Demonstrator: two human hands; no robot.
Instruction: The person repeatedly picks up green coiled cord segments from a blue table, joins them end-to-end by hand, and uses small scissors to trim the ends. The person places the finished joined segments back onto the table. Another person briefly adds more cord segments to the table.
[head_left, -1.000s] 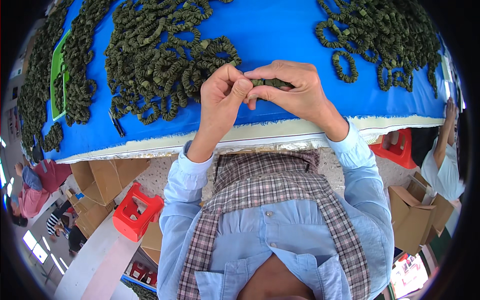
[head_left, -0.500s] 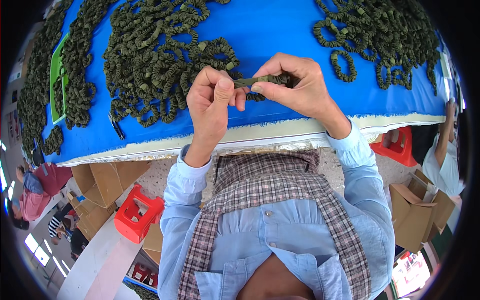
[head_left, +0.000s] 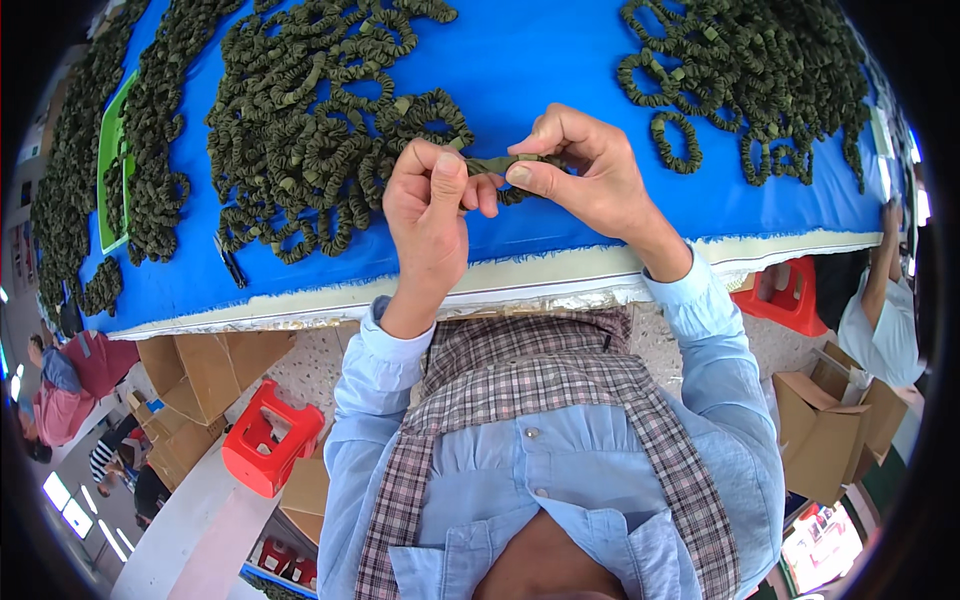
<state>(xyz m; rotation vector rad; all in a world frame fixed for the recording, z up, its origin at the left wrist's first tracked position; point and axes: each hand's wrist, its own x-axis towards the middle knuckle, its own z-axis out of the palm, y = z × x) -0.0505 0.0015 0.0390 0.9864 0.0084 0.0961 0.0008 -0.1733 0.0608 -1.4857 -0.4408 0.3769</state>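
Observation:
Between my two hands a dark green scrunchie [head_left: 490,164] is stretched, with a smooth flat stretch of its fabric showing between my fingers. My left hand [head_left: 430,195] pinches one end of that stretch between thumb and forefinger. On the other side, my right hand [head_left: 585,170] grips the gathered part, thumb below and forefinger above. Part of the scrunchie is hidden behind the right fingers. Just beyond my left hand lies a large heap of similar green scrunchies [head_left: 290,130] on the blue table cover [head_left: 535,65].
Another scrunchie heap [head_left: 770,80] lies at the far right, with a single loose scrunchie [head_left: 676,142] beside it. Left are a green tray [head_left: 112,165] and small dark snips [head_left: 232,265]. Red stools [head_left: 272,438] and cardboard boxes [head_left: 820,430] stand below the table edge. Other people work at both sides.
My left hand has shifted slightly right and my right hand slightly left, both still gripping the scrunchie. Less of its gathered part shows past the right fingers.

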